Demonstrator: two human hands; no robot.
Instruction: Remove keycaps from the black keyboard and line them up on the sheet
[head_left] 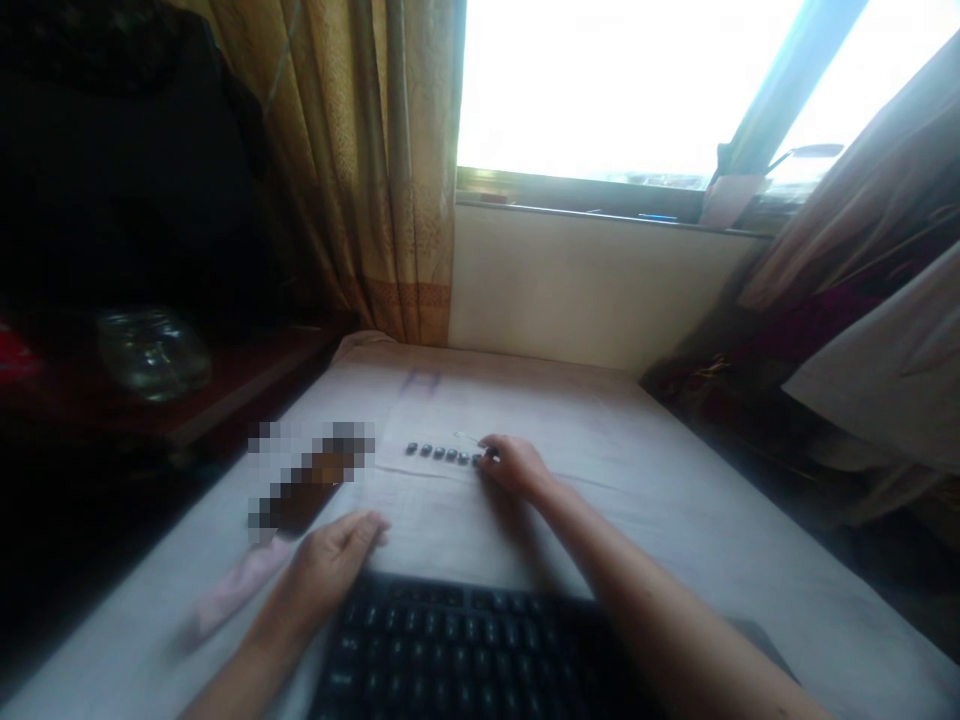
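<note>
Several small dark keycaps [439, 453] lie in a row on the pale cloth beyond the keyboard. At the right end of this row, my right hand [517, 465] pinches a small dark keycap [492, 453], partly hidden by the fingers. A thin wire loop [466, 436] shows just left of those fingertips; whether it lies on the cloth or is held too, I cannot tell. My left hand [337, 550] rests loosely closed on the cloth by the upper left corner of the black keyboard [450, 640], with nothing visible in it. My right forearm covers the keyboard's right part.
The cloth-covered surface [600, 420] reaches to the wall under a bright window. Left of my left hand lie a pixelated brownish item [311, 490] and a pink cloth [236, 590]. A glass jar [154, 350] stands on a dark shelf at left; hanging fabric [885, 340] is at right.
</note>
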